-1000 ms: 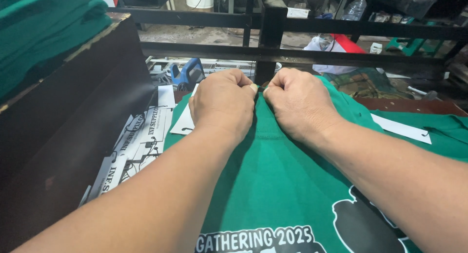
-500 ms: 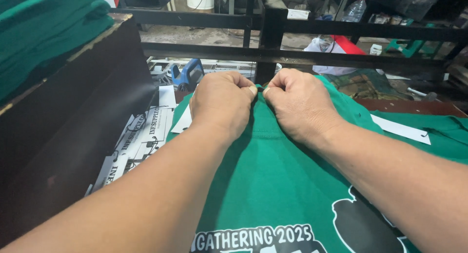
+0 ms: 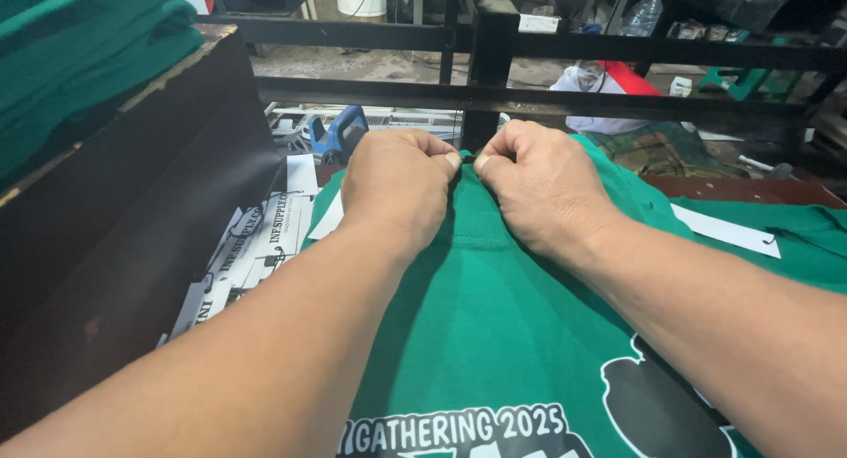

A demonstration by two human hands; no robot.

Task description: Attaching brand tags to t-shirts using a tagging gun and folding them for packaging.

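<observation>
Head view: white printed paper sheets (image 3: 256, 246) lie left of the press board, and a white paper strip (image 3: 725, 229) rests on green cloth at right. A green T-shirt (image 3: 494, 334) with a white and black print lies flat at centre; left hand (image 3: 397, 184) and right hand (image 3: 538, 189) pinch its collar edge, knuckles almost touching. The fingertips are curled under, and the print is cut off below.

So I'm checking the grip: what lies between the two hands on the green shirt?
Head view: only a narrow fold of the green shirt, pinched up at its collar edge between the left hand and right hand; thumbs nearly meet.
</observation>
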